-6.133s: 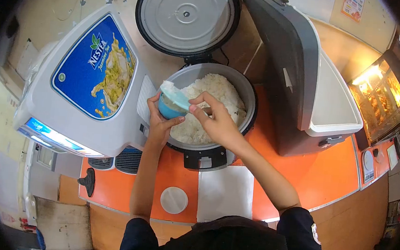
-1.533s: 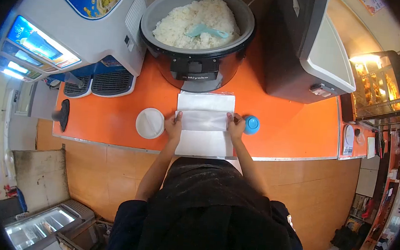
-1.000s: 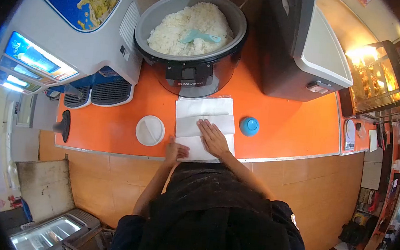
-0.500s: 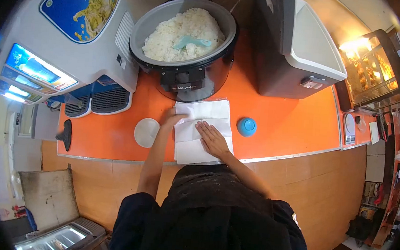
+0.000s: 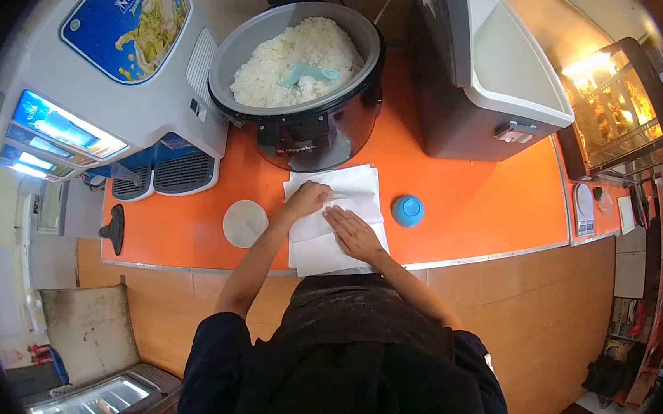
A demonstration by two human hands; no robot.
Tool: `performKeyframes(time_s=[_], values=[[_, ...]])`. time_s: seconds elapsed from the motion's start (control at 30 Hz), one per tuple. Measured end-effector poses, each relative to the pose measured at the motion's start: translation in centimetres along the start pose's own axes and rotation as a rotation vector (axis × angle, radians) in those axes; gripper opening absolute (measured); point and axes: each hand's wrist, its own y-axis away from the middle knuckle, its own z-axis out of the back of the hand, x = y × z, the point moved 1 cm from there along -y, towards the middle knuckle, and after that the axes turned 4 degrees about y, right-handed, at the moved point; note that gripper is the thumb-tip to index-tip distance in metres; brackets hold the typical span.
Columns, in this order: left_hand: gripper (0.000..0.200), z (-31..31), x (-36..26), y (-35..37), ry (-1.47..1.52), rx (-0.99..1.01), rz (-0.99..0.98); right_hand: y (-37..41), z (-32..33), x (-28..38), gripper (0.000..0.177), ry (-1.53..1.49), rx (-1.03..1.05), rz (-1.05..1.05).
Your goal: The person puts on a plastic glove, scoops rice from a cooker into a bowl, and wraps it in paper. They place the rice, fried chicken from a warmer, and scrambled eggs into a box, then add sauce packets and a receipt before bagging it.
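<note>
Creased white paper sheets (image 5: pixel 332 250) lie stacked on the orange counter in front of me. My left hand (image 5: pixel 308 200) is on the upper left part of the paper, its fingers curled in at a fold. Flat on the middle of the sheets rests my right hand (image 5: pixel 353 233), fingers stretched out and pointing up and left. A round whitish disc (image 5: pixel 244 223) lies just left of the paper. To the right stands a small blue bowl (image 5: pixel 408 211).
Behind the paper stands a rice cooker (image 5: pixel 302 136) full of rice with a light blue scoop (image 5: pixel 308 74). A drink dispenser (image 5: pixel 160 108) is at the left. An open cooler box (image 5: pixel 470 124) and a lit display case (image 5: pixel 615 112) stand right.
My left hand has moved right and inward over the paper from its left edge, and its fingers have curled. My right hand stays about where it was.
</note>
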Motion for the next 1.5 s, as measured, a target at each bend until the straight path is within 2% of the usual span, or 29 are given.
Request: performKeyframes(time_s=[0.03, 0.07, 0.3, 0.33, 0.4, 0.53, 0.63, 0.73, 0.83, 0.87, 0.97, 1.0, 1.07, 1.1, 1.17, 1.2, 1.27, 1.33, 1.37, 1.4, 1.5], values=[[0.027, -0.5, -0.5, 0.8, -0.033, -0.065, 0.057, 0.0, -0.1, 0.0, 0.056, 0.003, -0.011, 0.007], [0.023, -1.1, -1.3, 1.7, -0.047, -0.148, -0.036, 0.1, -0.2, 0.0, 0.054, 0.004, -0.021, 0.015], [0.032, -6.6, -5.2, 6.1, -0.047, -0.511, -0.056, 1.7, -3.1, -1.4, 0.036, 0.041, -0.061, 0.078], [0.04, -6.9, -5.2, 6.5, -0.017, -0.433, 0.006, 1.8, -3.4, -1.6, 0.036, 0.029, -0.097, 0.085], [0.044, -7.2, -6.0, 7.5, -0.154, -0.439, -0.063, 1.9, -3.6, -2.1, 0.036, 0.005, -0.167, 0.102], [0.053, -7.5, -7.4, 8.4, -0.355, -0.335, -0.072, 2.8, -2.6, -2.1, 0.036, 0.285, -0.183, 0.074], [0.055, -10.1, -6.5, 8.7, -0.486, -0.399, -0.039, 1.3, 0.1, -1.7, 0.035, 0.35, -0.261, 0.131], [0.05, -10.7, -5.3, 9.2, -0.479, -0.472, -0.096, 1.5, -0.2, -2.9, 0.031, 0.217, -0.217, 0.11], [0.041, -10.2, -5.2, 9.7, -0.044, -0.755, 0.107, 2.6, -1.3, -4.5, 0.029, 0.101, -0.194, 0.081], [0.029, -10.0, -5.1, 9.5, -0.096, -0.833, 0.161, 3.0, -1.6, -4.8, 0.028, 0.068, -0.184, 0.069], [0.021, -9.0, -1.5, 10.2, -0.212, -0.682, 0.12, 1.6, -0.1, -4.6, 0.024, -0.026, -0.147, -0.018], [0.019, -8.2, -1.5, 10.1, -0.206, -0.71, 0.059, 1.4, -0.3, -4.9, 0.025, -0.059, -0.149, -0.07], [0.02, -7.1, -0.6, 9.8, -0.077, -0.649, 0.086, 0.8, -0.8, -5.3, 0.026, -0.126, -0.154, -0.171], [0.021, -6.5, -0.7, 9.6, -0.015, -0.617, 0.101, 0.4, -0.9, -5.4, 0.027, -0.142, -0.08, -0.257], [0.023, -5.4, -0.9, 8.7, 0.191, -0.567, 0.254, -0.8, -1.1, -5.9, 0.029, -0.171, 0.065, -0.428], [0.024, -4.6, -1.6, 8.2, 0.294, -0.538, 0.332, -1.5, -0.9, -5.8, 0.032, -0.116, 0.065, -0.42], [0.026, -3.0, -3.1, 6.5, 0.186, -0.644, 0.226, -3.2, -0.3, -5.4, 0.037, -0.008, 0.062, -0.406], [0.027, -1.8, -3.5, 5.2, -0.02, -0.586, 0.211, -5.0, 0.3, -5.5, 0.042, 0.121, 0.123, -0.338], [0.027, -1.4, -3.5, 4.7, -0.169, -0.472, 0.248, -5.7, 0.4, -5.5, 0.044, 0.184, 0.157, -0.305], [0.027, -1.3, -3.3, 4.5, -0.318, -0.357, 0.281, -6.2, -0.1, -5.6, 0.039, 0.317, 0.138, -0.251], [0.025, -2.3, -3.3, 3.6, -0.66, -0.296, 0.156, -6.9, -1.2, -6.0, 0.027, 0.178, 0.432, -0.348]])
